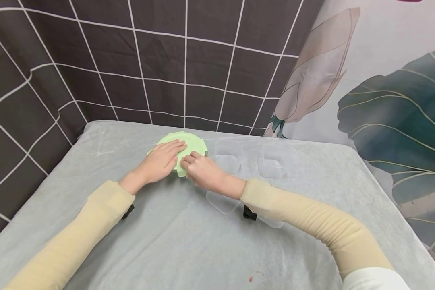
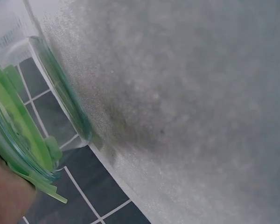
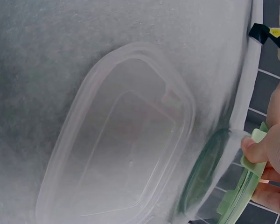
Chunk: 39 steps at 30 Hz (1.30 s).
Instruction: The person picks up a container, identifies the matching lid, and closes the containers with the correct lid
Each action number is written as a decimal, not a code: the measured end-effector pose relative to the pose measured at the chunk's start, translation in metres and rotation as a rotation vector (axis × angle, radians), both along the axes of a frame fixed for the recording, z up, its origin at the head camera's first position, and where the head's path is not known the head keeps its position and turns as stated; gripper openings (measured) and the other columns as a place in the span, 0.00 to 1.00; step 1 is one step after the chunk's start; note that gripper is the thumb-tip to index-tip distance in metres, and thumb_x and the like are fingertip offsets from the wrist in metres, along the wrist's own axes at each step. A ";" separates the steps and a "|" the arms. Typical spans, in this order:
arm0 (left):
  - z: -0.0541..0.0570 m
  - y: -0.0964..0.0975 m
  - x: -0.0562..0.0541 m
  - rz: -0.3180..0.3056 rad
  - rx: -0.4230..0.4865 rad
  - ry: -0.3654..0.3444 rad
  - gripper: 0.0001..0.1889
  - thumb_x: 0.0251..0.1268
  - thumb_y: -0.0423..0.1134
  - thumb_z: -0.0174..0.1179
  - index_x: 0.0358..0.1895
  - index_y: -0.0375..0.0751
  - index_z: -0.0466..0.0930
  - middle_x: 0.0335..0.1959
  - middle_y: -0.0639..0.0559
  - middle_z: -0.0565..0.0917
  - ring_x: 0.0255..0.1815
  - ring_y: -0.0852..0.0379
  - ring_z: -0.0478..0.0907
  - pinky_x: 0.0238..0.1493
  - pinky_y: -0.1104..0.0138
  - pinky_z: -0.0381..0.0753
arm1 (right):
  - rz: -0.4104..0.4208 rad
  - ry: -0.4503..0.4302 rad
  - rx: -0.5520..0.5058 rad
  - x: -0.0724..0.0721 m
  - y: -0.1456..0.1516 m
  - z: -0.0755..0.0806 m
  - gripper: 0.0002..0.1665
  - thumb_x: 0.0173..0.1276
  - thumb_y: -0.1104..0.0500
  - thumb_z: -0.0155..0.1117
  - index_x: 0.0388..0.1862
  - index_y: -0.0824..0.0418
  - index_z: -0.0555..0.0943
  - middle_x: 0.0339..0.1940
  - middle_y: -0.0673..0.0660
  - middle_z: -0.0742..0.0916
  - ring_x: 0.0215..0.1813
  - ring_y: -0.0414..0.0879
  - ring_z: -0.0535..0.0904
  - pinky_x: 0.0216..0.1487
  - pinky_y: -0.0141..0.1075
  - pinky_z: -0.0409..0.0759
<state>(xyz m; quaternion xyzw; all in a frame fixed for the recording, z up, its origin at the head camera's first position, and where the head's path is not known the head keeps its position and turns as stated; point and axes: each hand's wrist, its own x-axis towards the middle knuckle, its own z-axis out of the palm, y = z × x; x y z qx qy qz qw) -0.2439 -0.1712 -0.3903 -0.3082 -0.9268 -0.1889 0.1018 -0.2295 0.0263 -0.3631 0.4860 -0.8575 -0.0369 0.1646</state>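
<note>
A round glass container (image 2: pixel 60 88) with a light green lid (image 1: pixel 193 141) stands near the far edge of the table. My left hand (image 1: pixel 160 162) rests on top of the lid with its fingers extended. At the lid's near right edge is my right hand (image 1: pixel 204 172), its fingers curled. The right wrist view shows the right thumb on a green locking flap (image 3: pixel 253 163) at the rim, with the fingers over the lid's top. Another locking flap (image 2: pixel 53 148) appears in the left wrist view. Part of the left hand lies outside that view.
Right of the glass container stand two clear plastic containers (image 1: pixel 226 163). A clear plastic lid (image 1: pixel 222 202) lies nearer, below my right forearm, and another clear piece (image 1: pixel 272 222) is partly hidden by the sleeve. Grey cloth (image 1: pixel 148 241) covers the table; dark checked fabric (image 1: pixel 159 60) hangs behind.
</note>
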 end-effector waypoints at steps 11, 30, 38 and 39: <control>-0.002 -0.002 0.000 0.007 -0.026 -0.011 0.24 0.72 0.36 0.40 0.70 0.36 0.65 0.73 0.43 0.65 0.76 0.43 0.57 0.75 0.49 0.52 | 0.041 0.034 -0.019 -0.002 0.001 -0.007 0.19 0.58 0.59 0.69 0.49 0.62 0.81 0.50 0.55 0.86 0.50 0.49 0.79 0.48 0.34 0.83; 0.003 -0.004 -0.004 0.012 -0.045 -0.023 0.24 0.72 0.36 0.40 0.70 0.36 0.65 0.72 0.42 0.65 0.76 0.43 0.57 0.75 0.49 0.53 | 0.048 0.057 -0.035 -0.008 -0.004 -0.008 0.17 0.58 0.63 0.67 0.48 0.62 0.81 0.49 0.55 0.86 0.49 0.48 0.79 0.46 0.34 0.84; 0.003 -0.005 -0.005 0.020 -0.051 -0.023 0.24 0.73 0.37 0.40 0.70 0.36 0.64 0.72 0.42 0.65 0.76 0.43 0.57 0.75 0.49 0.52 | 0.065 0.080 -0.051 -0.009 -0.005 -0.010 0.17 0.55 0.66 0.67 0.45 0.63 0.81 0.47 0.55 0.86 0.47 0.48 0.79 0.43 0.33 0.83; 0.003 -0.005 -0.005 0.021 -0.052 -0.024 0.24 0.73 0.37 0.40 0.70 0.35 0.64 0.72 0.42 0.65 0.76 0.43 0.57 0.75 0.49 0.52 | 0.067 0.085 -0.049 -0.010 -0.005 -0.010 0.17 0.55 0.66 0.67 0.45 0.63 0.81 0.47 0.55 0.86 0.47 0.48 0.79 0.43 0.32 0.83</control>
